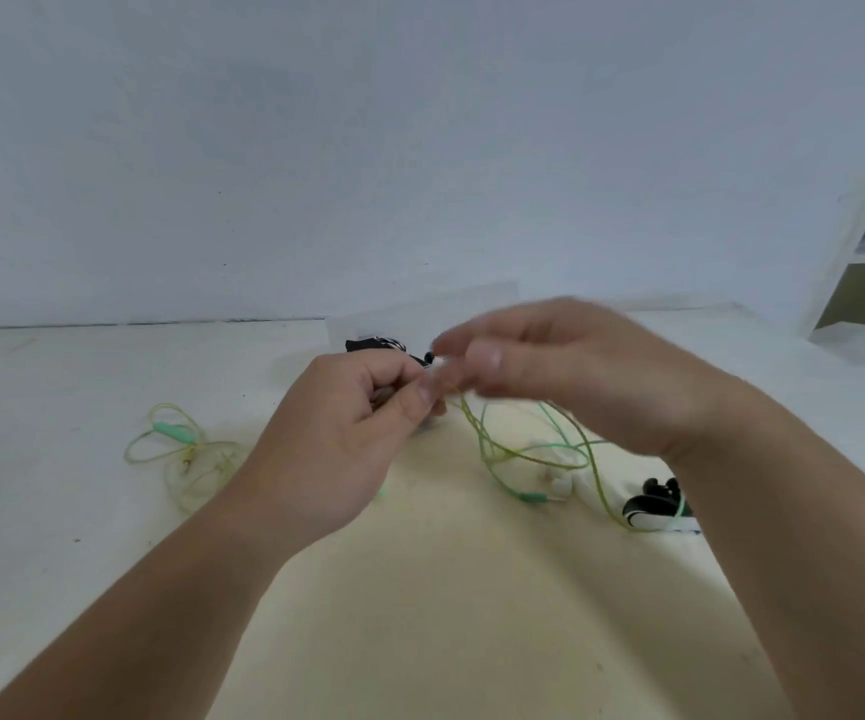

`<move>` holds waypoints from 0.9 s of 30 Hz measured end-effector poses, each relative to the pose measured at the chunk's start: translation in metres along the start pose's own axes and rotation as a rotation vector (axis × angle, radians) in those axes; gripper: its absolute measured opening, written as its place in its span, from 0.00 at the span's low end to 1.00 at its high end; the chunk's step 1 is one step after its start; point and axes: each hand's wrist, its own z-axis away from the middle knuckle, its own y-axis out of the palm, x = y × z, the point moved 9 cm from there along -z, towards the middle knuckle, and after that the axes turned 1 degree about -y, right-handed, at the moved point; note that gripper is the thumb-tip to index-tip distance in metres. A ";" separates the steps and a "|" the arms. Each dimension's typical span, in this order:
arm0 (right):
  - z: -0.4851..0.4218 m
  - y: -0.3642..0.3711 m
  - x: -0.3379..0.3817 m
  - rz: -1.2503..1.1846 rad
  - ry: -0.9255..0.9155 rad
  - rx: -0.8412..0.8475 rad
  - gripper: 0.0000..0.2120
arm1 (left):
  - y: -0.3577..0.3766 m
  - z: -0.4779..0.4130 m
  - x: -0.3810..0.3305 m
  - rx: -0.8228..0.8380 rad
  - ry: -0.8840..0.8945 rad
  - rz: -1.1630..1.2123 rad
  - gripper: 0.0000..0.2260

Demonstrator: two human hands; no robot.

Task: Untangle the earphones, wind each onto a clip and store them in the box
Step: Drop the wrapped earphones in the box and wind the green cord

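Left hand (347,433): raised over the surface, fingers curled; the cord of the green earphones is pinched between thumb and forefinger.
Right hand (591,376): raised just beside the left, fingers curled; blurred, but the same cord seems to be pinched at the thumb tip.
Green earphones (524,452): cord hung from both hands in loose loops down to the surface; white buds (555,483) and a mint plug (531,495) are laid under the right wrist.
Second earphones (181,449): yellow-green tangle laid left of the left forearm, well apart from the hands.
Clip (651,509): black and white, laid beside the right forearm, crossed by the green cord.
Box (420,309): clear, set against the wall behind the hands; a dark striped item (376,345) is seen at it, inside or in front cannot be told.
Surface (56,407): pale, cream toward the middle.
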 end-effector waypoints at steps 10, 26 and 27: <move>0.019 -0.093 -0.027 -0.462 -0.009 -0.764 0.09 | -0.012 -0.004 0.016 -0.103 -0.041 -0.103 0.10; 0.007 -0.069 -0.045 -0.274 0.191 -0.609 0.10 | 0.084 0.040 -0.071 -0.098 0.683 -0.516 0.10; 0.006 -0.068 -0.046 -0.263 0.196 -0.603 0.11 | 0.102 0.038 -0.061 0.033 0.635 -0.544 0.13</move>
